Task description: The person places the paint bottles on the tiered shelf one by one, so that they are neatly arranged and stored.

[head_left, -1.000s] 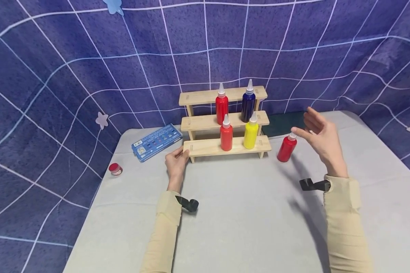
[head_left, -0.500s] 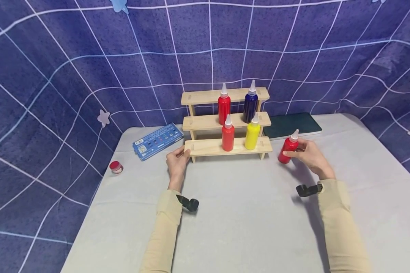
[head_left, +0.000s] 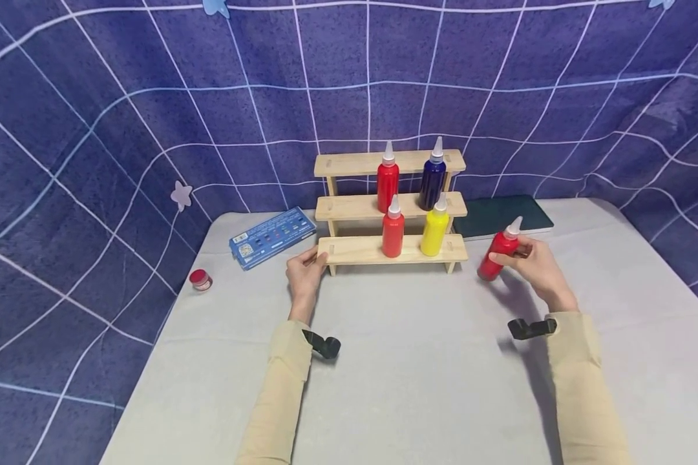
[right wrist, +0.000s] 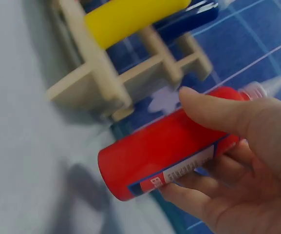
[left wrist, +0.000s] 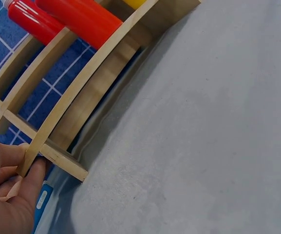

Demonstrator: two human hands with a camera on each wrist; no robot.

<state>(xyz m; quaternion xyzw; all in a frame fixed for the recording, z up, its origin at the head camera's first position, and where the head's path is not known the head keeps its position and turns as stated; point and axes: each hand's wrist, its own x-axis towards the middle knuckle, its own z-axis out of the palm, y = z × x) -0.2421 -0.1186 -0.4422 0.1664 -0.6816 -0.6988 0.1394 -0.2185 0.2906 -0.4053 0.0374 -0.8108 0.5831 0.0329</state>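
A three-step wooden rack (head_left: 355, 249) stands at the back of the table. My left hand (head_left: 306, 274) pinches the left end of its lowest step, thumb on one face and fingers on the other in the left wrist view. To the right of the rack, my right hand (head_left: 539, 266) grips a red squeeze bottle (right wrist: 164, 141) with a pale pointed cap. The bottle leans right, and the right wrist view shows its base off the table. An orange-red bottle (head_left: 392, 235) and a yellow bottle (head_left: 435, 232) occupy the lowest step; a red bottle (head_left: 387, 186) and a dark blue bottle (head_left: 432, 184) the middle step.
Left of the rack lies a blue printed box (head_left: 273, 237). A small red-lidded jar (head_left: 200, 279) sits near the table's left side. Behind the held bottle is a flat dark green board (head_left: 500, 215). A blue grid-patterned cloth (head_left: 349, 58) hangs behind the table (head_left: 407, 361).
My right hand has come down to the red bottle on the right, taken hold of it, then tilted and raised it slightly. My left hand has kept its hold on the rack.
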